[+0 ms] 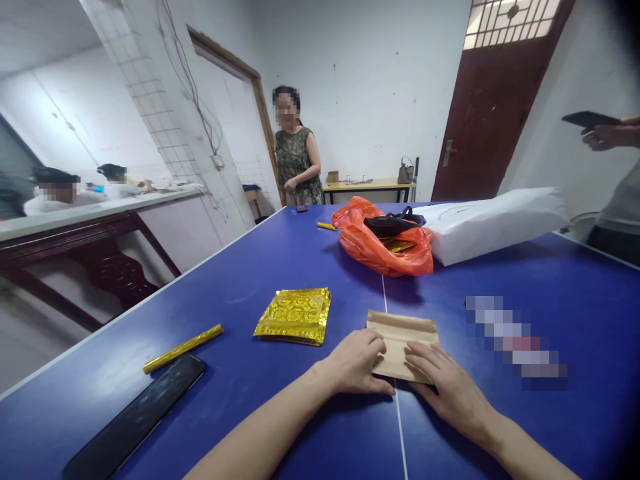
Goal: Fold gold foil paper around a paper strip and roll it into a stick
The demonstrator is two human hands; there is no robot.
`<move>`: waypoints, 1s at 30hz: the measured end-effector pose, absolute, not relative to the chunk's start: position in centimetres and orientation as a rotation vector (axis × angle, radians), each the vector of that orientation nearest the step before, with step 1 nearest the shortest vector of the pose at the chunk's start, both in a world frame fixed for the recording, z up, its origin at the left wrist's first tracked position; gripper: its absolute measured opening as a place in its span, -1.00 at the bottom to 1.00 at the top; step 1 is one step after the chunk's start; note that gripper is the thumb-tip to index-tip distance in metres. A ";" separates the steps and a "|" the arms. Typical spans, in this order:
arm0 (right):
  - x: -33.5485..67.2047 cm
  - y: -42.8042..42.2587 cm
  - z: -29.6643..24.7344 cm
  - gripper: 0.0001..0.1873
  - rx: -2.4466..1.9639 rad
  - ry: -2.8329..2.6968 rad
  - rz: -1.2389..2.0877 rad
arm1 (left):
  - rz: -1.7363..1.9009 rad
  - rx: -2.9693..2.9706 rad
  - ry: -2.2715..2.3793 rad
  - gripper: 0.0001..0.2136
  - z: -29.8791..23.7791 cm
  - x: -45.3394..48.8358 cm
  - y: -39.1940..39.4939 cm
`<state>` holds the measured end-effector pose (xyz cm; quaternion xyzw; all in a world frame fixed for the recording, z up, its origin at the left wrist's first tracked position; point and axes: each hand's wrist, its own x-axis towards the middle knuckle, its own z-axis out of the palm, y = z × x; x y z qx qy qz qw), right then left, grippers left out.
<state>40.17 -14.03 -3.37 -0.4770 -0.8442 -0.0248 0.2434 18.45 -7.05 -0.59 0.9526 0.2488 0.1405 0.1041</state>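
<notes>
A brown kraft paper piece point(404, 339), creased along its far edge, lies flat on the blue table. My left hand point(356, 363) rests at its left edge, fingers bent onto the paper and the thumb stretched apart along the near side. Over the paper's right part my right hand point(445, 383) lies with its fingers extended and spread, the thumb near the front edge. Both hands are open and touch the paper. To the left of my left hand is a stack of shiny gold embossed sheets point(294, 316).
A gold roll point(183, 349) and a black phone point(137, 417) lie at left. Farther back are an open red plastic bag point(385, 247) and a white package point(495, 223). A person point(299, 163) stands beyond the blue table point(240, 413); another person's hand point(603, 137) holds a dark device.
</notes>
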 end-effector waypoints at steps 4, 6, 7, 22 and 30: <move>40.1 -14.0 -3.0 -0.79 -1.260 -2.259 -0.103 | 0.393 2.891 0.770 -0.58 -0.5 18.5 -7.2; 40.0 -14.1 -2.8 -0.80 -1.256 -2.262 -0.087 | 0.376 2.901 0.776 -0.69 -0.6 18.4 -7.1; 39.9 -14.2 -2.7 -0.81 -1.265 -2.266 -0.074 | 0.374 2.896 0.779 -0.74 -0.7 18.4 -7.1; 41.6 -13.0 -2.3 -0.82 -1.780 -2.097 0.256 | 0.150 2.586 1.084 -0.83 -0.3 18.6 -6.1; 41.8 -13.0 -3.1 -0.81 -1.739 -2.114 0.216 | 0.167 2.571 1.115 -0.81 -0.4 18.6 -6.4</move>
